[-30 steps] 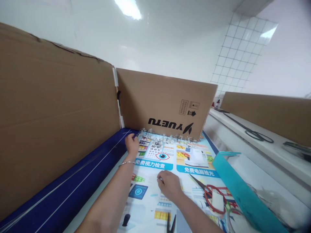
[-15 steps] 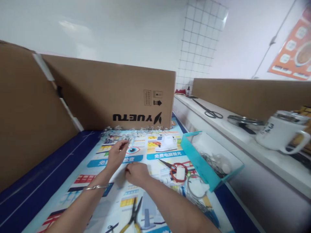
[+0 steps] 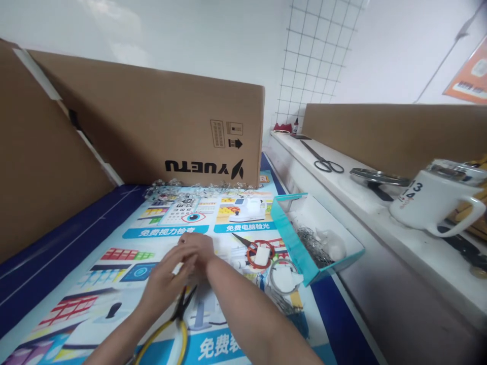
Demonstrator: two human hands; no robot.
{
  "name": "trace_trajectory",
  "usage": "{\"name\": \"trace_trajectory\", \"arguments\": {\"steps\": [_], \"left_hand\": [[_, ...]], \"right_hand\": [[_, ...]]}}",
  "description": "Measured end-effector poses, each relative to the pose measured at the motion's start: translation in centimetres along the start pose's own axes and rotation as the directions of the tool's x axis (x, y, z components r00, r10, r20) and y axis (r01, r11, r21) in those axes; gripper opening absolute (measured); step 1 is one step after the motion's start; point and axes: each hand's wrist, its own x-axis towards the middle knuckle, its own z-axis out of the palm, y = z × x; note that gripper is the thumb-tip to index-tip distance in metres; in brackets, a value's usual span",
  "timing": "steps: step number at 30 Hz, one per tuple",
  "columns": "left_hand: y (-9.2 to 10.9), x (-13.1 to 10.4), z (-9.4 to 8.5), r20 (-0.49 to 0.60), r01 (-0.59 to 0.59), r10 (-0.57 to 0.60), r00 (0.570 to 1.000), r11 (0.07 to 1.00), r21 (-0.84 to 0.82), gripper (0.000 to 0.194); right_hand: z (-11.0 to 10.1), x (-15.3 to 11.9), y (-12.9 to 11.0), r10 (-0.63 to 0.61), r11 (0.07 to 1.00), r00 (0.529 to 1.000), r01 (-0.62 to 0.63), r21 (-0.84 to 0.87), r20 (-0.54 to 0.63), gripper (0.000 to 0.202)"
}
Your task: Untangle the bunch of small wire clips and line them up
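My left hand (image 3: 167,279) and my right hand (image 3: 198,247) are close together over the printed sheet, partly overlapping. The fingers of my left hand are bent and drawn together beside my right hand; my right hand is curled closed. Anything thin between the fingers is too small to make out. Yellow-handled pliers (image 3: 184,337) lie with jaws spread just below my hands. To the right are red-handled scissors (image 3: 262,253), a round wire coil (image 3: 283,276) with a white piece, and a bundle of thin wires (image 3: 279,301).
A teal box (image 3: 292,235) holding tangled wire stands on the right. Shiny clear pieces (image 3: 171,190) line the foot of the cardboard panel (image 3: 152,121). On the ledge (image 3: 365,203) at right are black scissors (image 3: 323,163), a round metal-rimmed object (image 3: 376,177) and a white mug (image 3: 426,203).
My left hand has come back from the far part of the sheet to meet my right hand. The view has tilted down and shifted a little.
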Motion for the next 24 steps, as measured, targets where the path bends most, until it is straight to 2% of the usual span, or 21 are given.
{"name": "trace_trajectory", "arguments": {"steps": [2, 4, 8, 13, 18, 21, 24], "left_hand": [[-1.0, -0.9, -0.7, -0.076, 0.147, -0.149, 0.986, 0.989, -0.032, 0.026], [-2.3, -1.4, -1.2, -0.134, 0.318, -0.326, 0.936, 0.945, -0.078, 0.029], [-5.2, -1.8, -1.5, -0.207, 0.457, -0.476, 0.855, 0.879, -0.133, 0.031], [-6.4, -1.6, -1.2, -0.177, 0.469, -0.486, 0.856, 0.874, -0.130, 0.034], [-6.2, -1.4, -1.3, -0.001, 0.481, -0.482, 0.876, 0.875, -0.060, 0.042], [-6.1, -1.2, -1.4, 0.062, 0.465, -0.466, 0.883, 0.885, 0.018, 0.042], [-5.6, -0.9, -1.4, 0.145, 0.438, -0.433, 0.889, 0.899, -0.003, 0.043]], "right_hand": [[0.2, 0.2, 0.1, -0.007, 1.000, 1.000, 0.007, -0.010, -0.030, 0.019], [0.3, 0.2, 0.2, -0.006, 1.000, 0.998, 0.004, -0.022, -0.066, 0.023], [0.2, 0.0, 0.6, -0.005, 0.999, 0.994, 0.002, -0.033, -0.113, 0.026], [0.2, 0.0, 0.7, -0.014, 0.999, 0.992, 0.009, -0.037, -0.124, 0.025], [0.4, 0.2, 0.7, -0.029, 0.999, 0.992, 0.024, -0.044, -0.126, 0.032], [0.5, 0.2, 0.7, -0.041, 0.998, 0.991, 0.034, -0.054, -0.124, 0.037], [0.7, 0.3, 0.8, -0.046, 0.997, 0.992, 0.038, -0.067, -0.115, 0.038]]}}
